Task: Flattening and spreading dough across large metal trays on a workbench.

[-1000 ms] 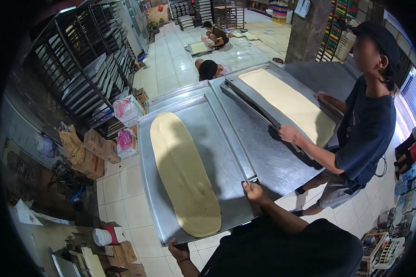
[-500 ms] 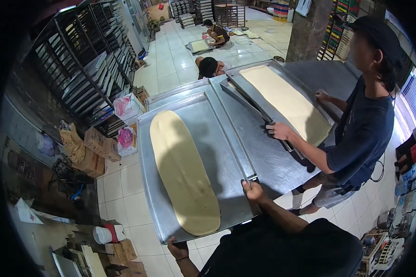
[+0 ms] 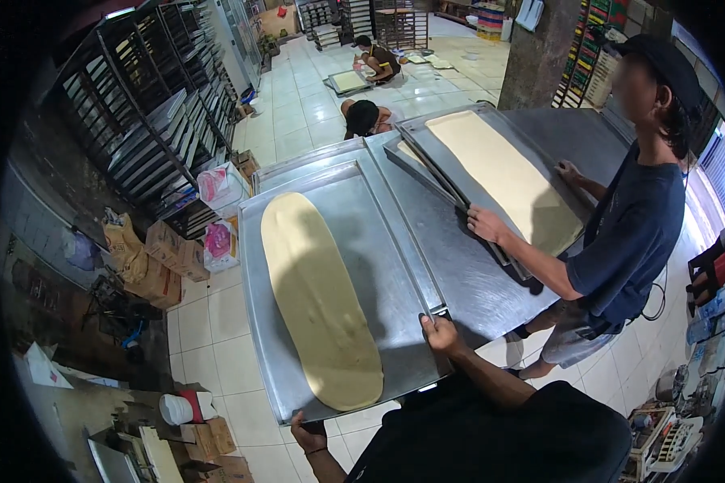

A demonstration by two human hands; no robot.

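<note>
A long, rounded sheet of pale dough point(image 3: 321, 302) lies lengthwise on a shallow metal baking tray point(image 3: 391, 241), left of its middle. My left hand point(image 3: 308, 435) is closed on the tray's near left corner, with the fingers partly hidden under the rim. At the near right corner my right hand point(image 3: 441, 334) grips the raised edge. To the right a co-worker in a dark shirt point(image 3: 644, 213) holds another tray point(image 3: 412, 129) by its sides. That tray carries a longer dough sheet point(image 3: 499, 165) and rests over a further tray set askew beneath it.
The trays are on a metal table point(image 3: 499, 302). Boxes point(image 3: 165, 249) and a tall rack of trays point(image 3: 141, 113) stand to the left. Beyond the table two people crouch, one beside a tray point(image 3: 348, 81) on the tiled floor. A pillar point(image 3: 536, 64) rises at the back right.
The co-worker's tray with its dough has shifted slightly to the right, covering more of the tray beneath. My hands and my tray have hardly moved.
</note>
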